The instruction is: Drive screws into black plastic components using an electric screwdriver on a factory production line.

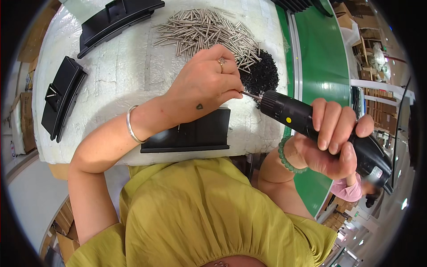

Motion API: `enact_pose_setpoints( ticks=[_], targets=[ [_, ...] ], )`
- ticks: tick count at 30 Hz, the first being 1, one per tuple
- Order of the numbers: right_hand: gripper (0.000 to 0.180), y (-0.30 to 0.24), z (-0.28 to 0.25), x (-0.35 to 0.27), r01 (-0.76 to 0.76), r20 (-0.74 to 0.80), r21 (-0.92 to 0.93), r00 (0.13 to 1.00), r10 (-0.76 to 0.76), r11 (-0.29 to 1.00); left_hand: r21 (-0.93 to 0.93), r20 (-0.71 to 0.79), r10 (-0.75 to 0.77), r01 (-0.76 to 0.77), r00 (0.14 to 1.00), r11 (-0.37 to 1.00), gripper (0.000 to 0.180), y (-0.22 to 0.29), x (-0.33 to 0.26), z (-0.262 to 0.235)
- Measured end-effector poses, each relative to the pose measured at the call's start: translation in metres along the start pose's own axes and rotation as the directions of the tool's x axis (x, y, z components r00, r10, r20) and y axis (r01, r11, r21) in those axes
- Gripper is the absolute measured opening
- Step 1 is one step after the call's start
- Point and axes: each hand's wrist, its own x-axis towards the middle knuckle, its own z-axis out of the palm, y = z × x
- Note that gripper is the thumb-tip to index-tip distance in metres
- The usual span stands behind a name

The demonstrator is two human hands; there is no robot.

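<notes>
My right hand [331,135] is wrapped round a black electric screwdriver [284,109], held nearly level with its bit toward the left. The thin metal bit [252,95] ends at the fingertips of my left hand [209,75]. That hand is closed in a pinch; what lies between thumb and finger is too small to name. Below my left hand and wrist, a black plastic panel [195,135] lies on the covered work surface, partly hidden by them. Just beyond the bit is a heap of small black screws [263,75], and a pile of silver metal pins [204,29] spreads behind it.
Two black curved plastic parts lie on the left, one part [64,95] at the side and another part [118,22] farther back. A green table [322,58] with a metal edge strip adjoins on the right. A person in pink [349,189] is at the far right.
</notes>
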Motion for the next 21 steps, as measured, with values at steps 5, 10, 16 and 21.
enact_pose_setpoints(
  ticks=[5,10,16,21],
  targets=[
    [0.025,-0.004,0.003,-0.003,0.004,0.013,0.028,1.0,-0.005,1.0,-0.22,0.015,-0.239,0.236,0.971,0.947,0.009,0.006,-0.005,-0.002],
    [0.03,-0.002,0.004,-0.003,0.059,0.046,0.016,0.997,-0.06,0.998,-0.288,0.044,-0.295,0.295,0.954,0.911,0.008,0.008,-0.008,-0.008],
    [0.033,0.0,0.018,-0.004,0.077,0.043,0.012,0.996,-0.078,0.997,-0.341,0.131,-0.246,0.277,0.96,0.898,0.013,0.01,-0.015,-0.013],
    [0.031,-0.003,0.02,-0.004,0.02,0.102,0.107,0.994,-0.031,0.994,-0.546,0.264,-0.248,0.356,0.932,0.758,0.014,0.013,-0.027,-0.02]
  ],
)
